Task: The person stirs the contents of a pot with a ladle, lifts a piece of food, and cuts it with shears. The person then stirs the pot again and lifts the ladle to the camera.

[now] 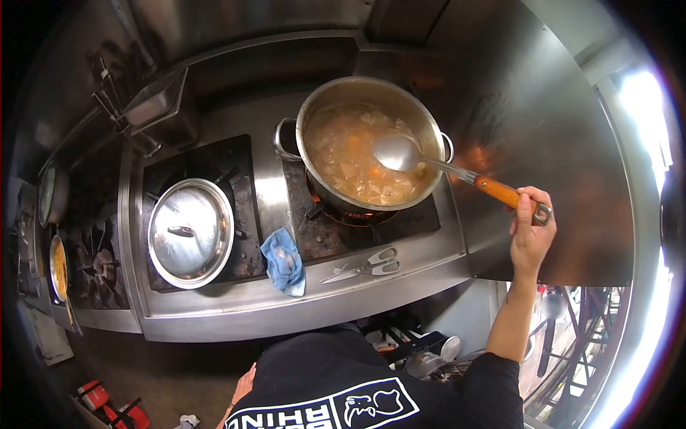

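Note:
My right hand [531, 229] is closed around the end of a ladle [496, 190] with a wooden grip and a steel shaft. The ladle slants down to the left, its shiny round bowl at the surface of the soup [350, 154]. Orange and pale pieces show in this cloudy brown broth. It fills much of a large two-handled steel pot [314, 175], which stands over a lit burner with an orange glow below. Low by my left side, my left hand [244, 386] is partly hidden by my black shirt, and its fingers cannot be made out.
A lidded pot [191, 232] sits on the burner to the left. On the steel front ledge lie a blue cloth [284, 262] and scissors [363, 267]. A pan with yellowish food [58, 268] is at far left. A steel wall [572, 179] rises on the right.

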The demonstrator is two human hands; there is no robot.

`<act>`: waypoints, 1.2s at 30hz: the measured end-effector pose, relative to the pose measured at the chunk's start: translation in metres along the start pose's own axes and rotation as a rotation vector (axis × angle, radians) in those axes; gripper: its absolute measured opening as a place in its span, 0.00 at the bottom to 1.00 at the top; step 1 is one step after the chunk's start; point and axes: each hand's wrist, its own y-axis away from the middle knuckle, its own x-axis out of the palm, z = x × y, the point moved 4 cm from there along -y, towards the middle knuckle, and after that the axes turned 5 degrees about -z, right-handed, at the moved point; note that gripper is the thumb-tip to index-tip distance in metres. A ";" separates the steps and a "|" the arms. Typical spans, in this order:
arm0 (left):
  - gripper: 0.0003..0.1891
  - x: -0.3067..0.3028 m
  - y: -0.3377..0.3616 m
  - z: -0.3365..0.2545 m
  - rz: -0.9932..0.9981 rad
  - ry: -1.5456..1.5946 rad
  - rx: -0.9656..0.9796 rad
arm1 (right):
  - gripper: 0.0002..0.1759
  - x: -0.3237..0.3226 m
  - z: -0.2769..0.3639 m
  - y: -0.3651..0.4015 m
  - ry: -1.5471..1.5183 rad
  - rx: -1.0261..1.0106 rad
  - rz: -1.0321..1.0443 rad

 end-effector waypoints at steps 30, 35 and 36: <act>0.30 -0.026 -0.026 -0.003 0.245 0.101 -0.342 | 0.13 -0.069 -0.001 0.059 -0.258 0.456 -0.191; 0.30 -0.026 -0.029 0.004 0.162 0.087 -0.133 | 0.12 -0.075 0.009 0.071 -0.276 0.398 -0.216; 0.30 -0.027 -0.029 0.004 0.128 0.077 -0.063 | 0.12 -0.073 0.013 0.072 -0.280 0.400 -0.214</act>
